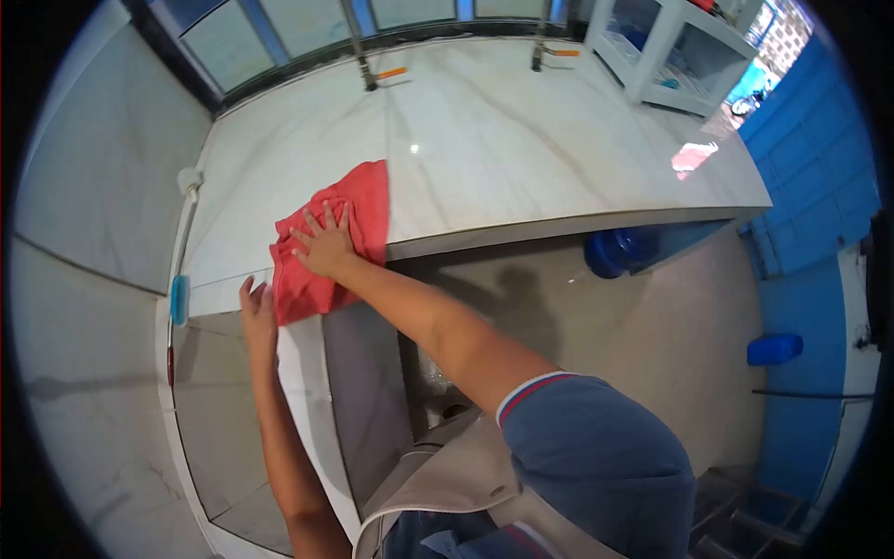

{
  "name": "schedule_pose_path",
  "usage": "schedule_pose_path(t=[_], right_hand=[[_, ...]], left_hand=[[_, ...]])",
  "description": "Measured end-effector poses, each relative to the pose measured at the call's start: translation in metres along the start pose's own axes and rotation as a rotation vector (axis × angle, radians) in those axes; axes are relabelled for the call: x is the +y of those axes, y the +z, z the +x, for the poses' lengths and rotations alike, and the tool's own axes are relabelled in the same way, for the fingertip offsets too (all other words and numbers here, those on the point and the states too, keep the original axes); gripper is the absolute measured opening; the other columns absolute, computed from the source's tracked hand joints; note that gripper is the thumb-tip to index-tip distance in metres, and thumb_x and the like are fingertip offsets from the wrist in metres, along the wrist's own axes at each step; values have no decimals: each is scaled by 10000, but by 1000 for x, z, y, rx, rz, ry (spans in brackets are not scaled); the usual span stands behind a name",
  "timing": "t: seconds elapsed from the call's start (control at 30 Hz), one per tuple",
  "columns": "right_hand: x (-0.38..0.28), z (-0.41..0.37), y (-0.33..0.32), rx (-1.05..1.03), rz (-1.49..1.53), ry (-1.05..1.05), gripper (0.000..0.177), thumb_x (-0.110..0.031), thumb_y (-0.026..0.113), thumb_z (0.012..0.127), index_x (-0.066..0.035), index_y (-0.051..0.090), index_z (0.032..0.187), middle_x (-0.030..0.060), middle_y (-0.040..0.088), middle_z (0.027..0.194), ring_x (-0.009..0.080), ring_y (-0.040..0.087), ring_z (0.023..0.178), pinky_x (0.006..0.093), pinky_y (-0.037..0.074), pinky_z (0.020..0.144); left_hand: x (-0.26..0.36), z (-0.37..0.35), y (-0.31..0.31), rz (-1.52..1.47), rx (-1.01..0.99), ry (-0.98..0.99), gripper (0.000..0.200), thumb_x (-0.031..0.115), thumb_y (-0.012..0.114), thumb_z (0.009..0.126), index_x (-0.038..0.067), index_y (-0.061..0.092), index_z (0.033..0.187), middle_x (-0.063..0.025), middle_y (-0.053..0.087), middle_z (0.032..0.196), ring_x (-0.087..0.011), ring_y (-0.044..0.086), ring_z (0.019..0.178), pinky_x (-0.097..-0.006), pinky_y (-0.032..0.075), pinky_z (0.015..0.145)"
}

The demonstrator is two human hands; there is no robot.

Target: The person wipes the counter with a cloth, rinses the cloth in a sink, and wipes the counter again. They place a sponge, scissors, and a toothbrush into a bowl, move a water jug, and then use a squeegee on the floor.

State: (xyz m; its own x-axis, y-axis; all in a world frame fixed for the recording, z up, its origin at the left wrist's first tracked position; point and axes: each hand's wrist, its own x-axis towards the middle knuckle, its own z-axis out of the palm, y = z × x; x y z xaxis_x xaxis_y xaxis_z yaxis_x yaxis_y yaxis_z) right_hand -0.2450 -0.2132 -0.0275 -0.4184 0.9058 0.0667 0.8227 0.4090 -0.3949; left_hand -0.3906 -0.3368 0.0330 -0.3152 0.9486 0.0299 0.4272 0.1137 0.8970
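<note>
A red cloth (368,200) lies rumpled on the corner of a white marble-patterned counter (484,158), partly draped over its near edge. Flat on top of the cloth rests my right hand (326,246), its fingers spread. My left hand (259,309) is beside the cloth's left edge at the counter's side ledge, with its thumb and fingers apart and slightly bent; nothing shows between them.
Two taps with orange handles (391,73) stand at the back. A white shelf unit (643,65) occupies the back right. Under the counter is a blue water container (615,252). A blue-headed brush (180,300) leans at the left wall.
</note>
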Motion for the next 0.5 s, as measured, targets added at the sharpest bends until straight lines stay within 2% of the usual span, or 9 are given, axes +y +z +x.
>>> schedule_pose_path(t=[0.07, 0.1, 0.17, 0.27, 0.37, 0.4, 0.43, 0.47, 0.5], right_hand=[[55, -6, -20, 53, -40, 36, 586, -573, 294, 845, -308, 284, 1367, 76, 131, 1469, 416, 32, 1330, 636, -41, 1007], [92, -19, -37, 71, -64, 60, 589, -583, 297, 838, -318, 289, 1364, 67, 133, 1470, 408, 37, 1333, 632, -45, 1009], [172, -51, -75, 124, -121, 111, 618, -620, 308, 813, -333, 292, 1360, 67, 147, 1467, 404, 53, 1334, 623, -44, 1014], [308, -127, -136, 202, -205, 209, 674, -683, 307, 791, -321, 299, 1359, 90, 158, 1462, 392, 98, 1332, 566, 25, 1051], [454, -226, -202, 299, -315, 375, 698, -655, 346, 802, -256, 286, 1372, 124, 233, 1433, 368, 215, 1307, 536, 123, 1053], [504, -254, -223, 234, -324, 557, 691, -647, 352, 808, -255, 282, 1372, 136, 248, 1424, 347, 228, 1307, 524, 141, 1054], [561, -279, -229, 378, -421, 632, 689, -646, 345, 812, -255, 271, 1375, 150, 275, 1409, 342, 241, 1302, 520, 147, 1054], [588, -302, -258, 290, -347, 829, 670, -638, 330, 822, -266, 267, 1376, 159, 278, 1406, 334, 247, 1302, 507, 148, 1055], [624, -322, -266, 357, -506, 937, 677, -657, 307, 818, -279, 260, 1377, 165, 232, 1424, 355, 219, 1308, 536, 143, 1041]], left_hand=[[5, -17, 14, 63, 85, -68, 463, 241, 490, 896, 37, 345, 1286, -169, 517, 1181, -214, 468, 1104, -318, 353, 931], [4, -25, 23, 62, 67, -60, 463, 241, 490, 896, 37, 345, 1286, -169, 517, 1181, -214, 468, 1104, -318, 353, 931], [4, -37, 43, 70, 69, -213, 473, 262, 490, 894, 51, 345, 1292, -148, 517, 1188, -203, 468, 1103, -322, 346, 934], [20, -59, 88, -79, 5, -248, 478, 287, 483, 896, 60, 349, 1294, -126, 518, 1197, -206, 463, 1124, -346, 341, 941], [41, -80, 131, -87, -31, -241, 484, 302, 486, 892, 67, 352, 1294, -115, 517, 1202, -209, 459, 1145, -366, 337, 948], [47, -87, 142, -111, -50, -245, 461, 291, 475, 899, 68, 364, 1288, -113, 514, 1207, -211, 455, 1158, -371, 331, 958], [53, -92, 150, -108, -29, -251, 461, 291, 475, 899, 68, 364, 1288, -113, 514, 1207, -211, 455, 1158, -371, 331, 958], [57, -97, 153, -78, -38, -229, 477, 296, 476, 891, 52, 367, 1286, -131, 508, 1209, -234, 453, 1164, -380, 332, 963], [61, -104, 156, -53, -39, -210, 492, 302, 477, 883, 37, 371, 1284, -150, 502, 1210, -256, 451, 1169, -388, 333, 967]])
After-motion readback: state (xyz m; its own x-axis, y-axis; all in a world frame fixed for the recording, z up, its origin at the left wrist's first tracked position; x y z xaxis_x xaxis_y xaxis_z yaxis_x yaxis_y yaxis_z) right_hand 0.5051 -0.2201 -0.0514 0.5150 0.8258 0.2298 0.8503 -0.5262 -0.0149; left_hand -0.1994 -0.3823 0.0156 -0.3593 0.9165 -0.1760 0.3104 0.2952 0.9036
